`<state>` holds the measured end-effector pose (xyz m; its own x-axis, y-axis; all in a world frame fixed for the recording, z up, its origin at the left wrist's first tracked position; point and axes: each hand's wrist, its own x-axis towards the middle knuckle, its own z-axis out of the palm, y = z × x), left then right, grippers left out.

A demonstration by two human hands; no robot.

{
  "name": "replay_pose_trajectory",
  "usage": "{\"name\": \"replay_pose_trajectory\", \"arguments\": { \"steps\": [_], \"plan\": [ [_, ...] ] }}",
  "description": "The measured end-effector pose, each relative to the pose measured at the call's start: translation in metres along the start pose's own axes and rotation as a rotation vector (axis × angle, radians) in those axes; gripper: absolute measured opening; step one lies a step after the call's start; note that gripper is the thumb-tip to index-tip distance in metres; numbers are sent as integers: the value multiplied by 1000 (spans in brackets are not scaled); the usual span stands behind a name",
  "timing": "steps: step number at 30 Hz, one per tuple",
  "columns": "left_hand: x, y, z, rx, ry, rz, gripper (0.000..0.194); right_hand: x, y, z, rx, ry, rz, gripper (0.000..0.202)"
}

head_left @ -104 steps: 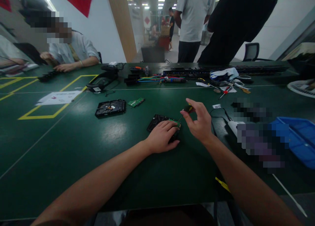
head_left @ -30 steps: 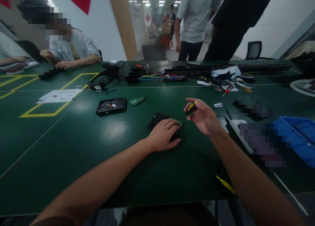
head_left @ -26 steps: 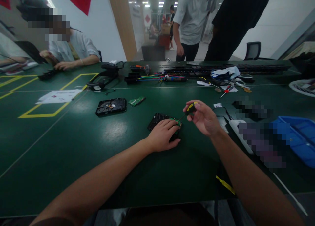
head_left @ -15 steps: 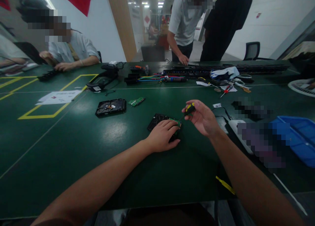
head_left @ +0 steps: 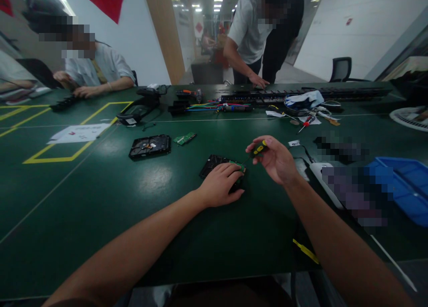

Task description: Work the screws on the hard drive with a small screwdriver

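Observation:
A black hard drive (head_left: 214, 161) with a green circuit board (head_left: 239, 166) on it lies on the green table, partly covered by my left hand (head_left: 220, 184). My left fingers reach across its top and the thumb stays at the near right side, steadying it. In my right hand (head_left: 276, 160) is a black and yellow screwdriver (head_left: 258, 149), pinched by the handle. Its thin shaft slants down to the board's right end; the tip is too small to make out. Farther left lie another hard drive (head_left: 150, 146) and a loose green circuit board (head_left: 185, 139).
At the right are a blue bin (head_left: 408, 186), a white device (head_left: 324, 178) and a yellow strip (head_left: 306, 251). A red screwdriver (head_left: 306, 124), gloves (head_left: 304, 99) and wires (head_left: 207, 105) lie farther back. Several people are around the far side, one (head_left: 247, 44) leaning over the table.
The screwdriver handle has turned slightly in my right fingers. My left hand stays put on the drive. Across the table, one person leans lower and the person in black has shifted left.

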<state>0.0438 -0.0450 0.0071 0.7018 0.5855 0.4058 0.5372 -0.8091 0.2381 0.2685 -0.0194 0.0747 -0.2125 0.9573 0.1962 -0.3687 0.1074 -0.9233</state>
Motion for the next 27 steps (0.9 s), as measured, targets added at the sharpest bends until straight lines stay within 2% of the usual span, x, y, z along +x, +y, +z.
{"name": "replay_pose_trajectory", "arguments": {
  "steps": [3, 10, 20, 27],
  "plan": [
    [0, 0, -1, 0, 0, 3, 52, -1, 0, 3, -7, 8, -27, 19],
    [1, 2, -2, -10, 5, 1, 50, -2, 2, 3, -81, 1, -25, 25],
    [1, 0, 1, 5, 0, 5, 52, -2, 4, 3, -54, 49, -32, 32],
    [0, 0, 1, 7, 8, 3, 51, -3, 0, 4, -52, 16, -10, 21]
  ]
}}
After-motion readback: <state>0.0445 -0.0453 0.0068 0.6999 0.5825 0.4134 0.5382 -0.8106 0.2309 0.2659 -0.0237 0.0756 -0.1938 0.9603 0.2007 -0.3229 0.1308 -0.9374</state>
